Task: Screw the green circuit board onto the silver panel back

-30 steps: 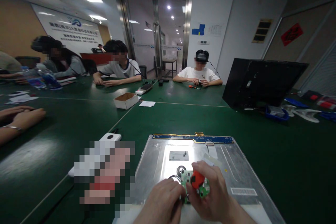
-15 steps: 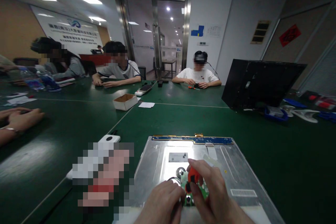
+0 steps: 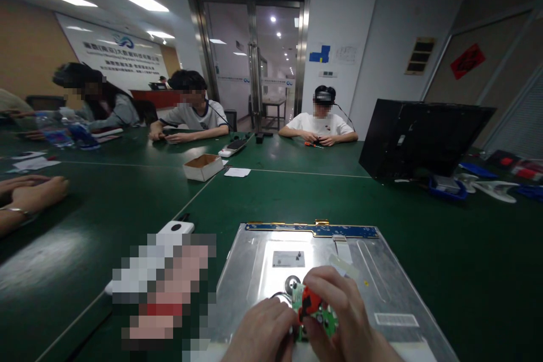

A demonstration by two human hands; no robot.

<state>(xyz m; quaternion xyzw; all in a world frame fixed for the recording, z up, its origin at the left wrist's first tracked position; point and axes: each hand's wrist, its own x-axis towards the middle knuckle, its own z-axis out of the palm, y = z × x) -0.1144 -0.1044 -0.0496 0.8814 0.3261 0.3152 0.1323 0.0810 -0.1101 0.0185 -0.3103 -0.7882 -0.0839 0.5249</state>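
Note:
My right hand (image 3: 350, 314) is closed around the orange-red and black handle of a screwdriver (image 3: 311, 300). The tool is held over a small green circuit board (image 3: 328, 319), partly covered by my fingers. At the board's left edge, my left hand (image 3: 263, 328) has its fingers curled together near the lower end of the screwdriver. What those fingertips grip is hidden. Under both hands lies a large silvery metal panel (image 3: 254, 260) with a blue circuit strip (image 3: 292, 229) along its far edge. A round metal disc (image 3: 292, 284) sits just beyond the board.
Left of the panel are a white device (image 3: 176, 228) and a blurred-out pink item (image 3: 193, 266). A small open box (image 3: 203, 168) stands farther off, beside a paper slip (image 3: 237, 172). A black monitor (image 3: 419, 141) is at the right. Co-workers sit around the green table (image 3: 322, 186).
My right hand has shifted slightly down and its fingers have turned on the screwdriver handle, which now leans differently. The left hand stays almost in place. The view has tilted a little upward.

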